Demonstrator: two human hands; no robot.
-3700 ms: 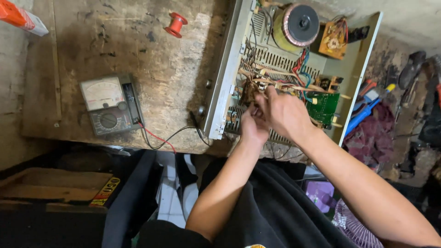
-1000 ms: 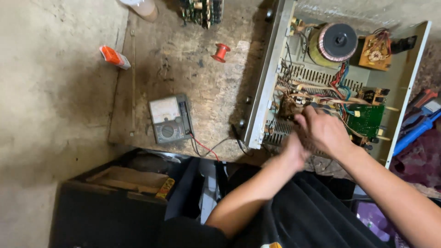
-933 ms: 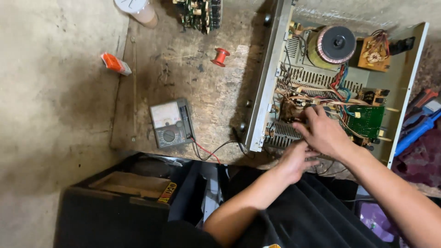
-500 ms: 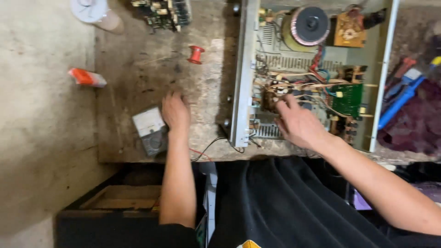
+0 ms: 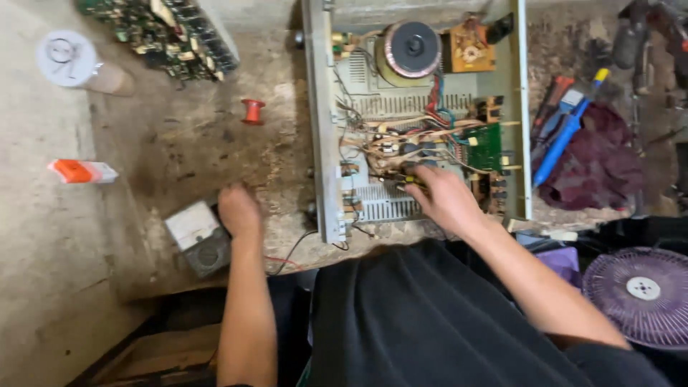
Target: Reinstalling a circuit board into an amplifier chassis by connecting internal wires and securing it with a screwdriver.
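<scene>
Right hand — fingers bent down among the coloured wiring inside the open metal chassis; fingertips hidden in the wires, so could not tell whether they pinched anything. Left hand lay on the right edge of the grey analogue meter, fingers curled over its side, touching rather than lifting it. Meter sat flat near the front edge of the rough concrete surface, a black and a red lead trailing from it toward the chassis.

Inside the chassis: a round toroidal transformer at the far end, a small orange board beside it, a green circuit board just right of the wiring, finned heat sinks near the hand.

Farther out — a red spool between meter and chassis, a loose populated circuit board at the far left, an orange-and-white tube well left of the meter. Right of the chassis, a blue-handled tool lay against a dark red cloth; a purple fan stood low at the right.
</scene>
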